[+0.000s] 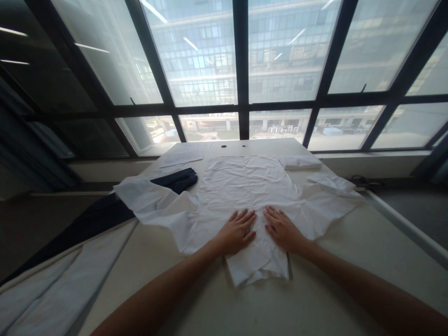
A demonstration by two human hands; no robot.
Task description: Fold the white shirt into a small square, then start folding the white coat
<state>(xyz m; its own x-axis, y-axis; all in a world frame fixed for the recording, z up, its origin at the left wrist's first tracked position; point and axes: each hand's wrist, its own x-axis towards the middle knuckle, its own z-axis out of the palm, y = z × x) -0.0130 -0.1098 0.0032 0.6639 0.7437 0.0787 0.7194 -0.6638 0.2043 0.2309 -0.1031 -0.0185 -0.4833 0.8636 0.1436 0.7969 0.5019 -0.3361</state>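
A white long garment, which looks like a shirt [248,179], lies spread on the table [196,298] with its sleeves out to both sides. Wrinkles run across its body, and a seam or gathered line goes down the middle. My left hand [238,231] rests flat on the near part of the cloth, fingers stretched out. Opposite it, a little to the right, my right hand [282,228] also lies flat with its fingers extended. The narrower near end of the garment, layered and uneven at its edge, points toward me between my forearms.
Dark navy cloth [178,181] lies partly under the left sleeve and hangs off the table's left side. A folded white cloth [300,162] sits at the back right. Paper sheets [184,156] lie at the back left. Tall windows [280,51] stand beyond the table.
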